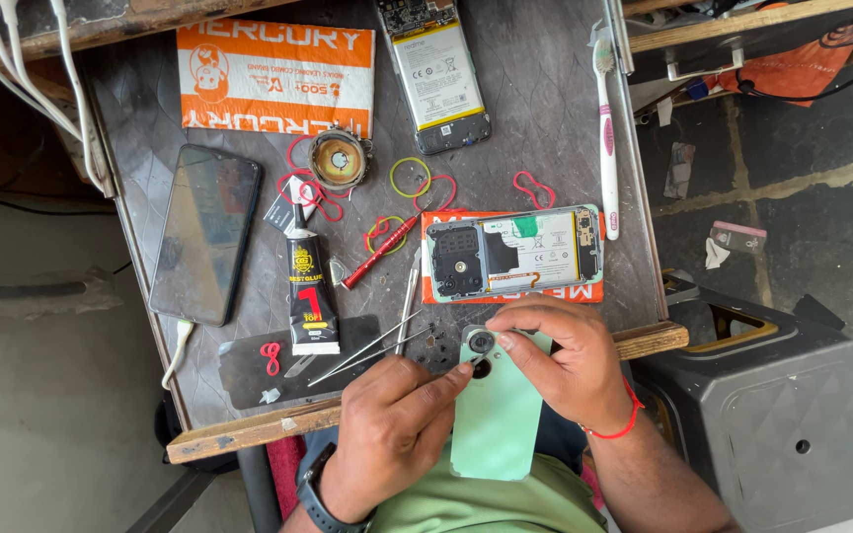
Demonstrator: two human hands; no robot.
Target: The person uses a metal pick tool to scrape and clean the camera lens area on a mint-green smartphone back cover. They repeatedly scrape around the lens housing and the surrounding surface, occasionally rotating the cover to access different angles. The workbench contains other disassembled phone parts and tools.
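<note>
We pinch the green cover (496, 415) past the table edge (249, 429): left hand (392, 434) and right hand (565, 360) grip its lens ring (481, 342); tweezers (367, 350) lie close.

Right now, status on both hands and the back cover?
Left hand pinching back cover at the lens ring. Right hand gripping cover's top edge. Tweezers and open phone lie close ahead, not touching.
</note>
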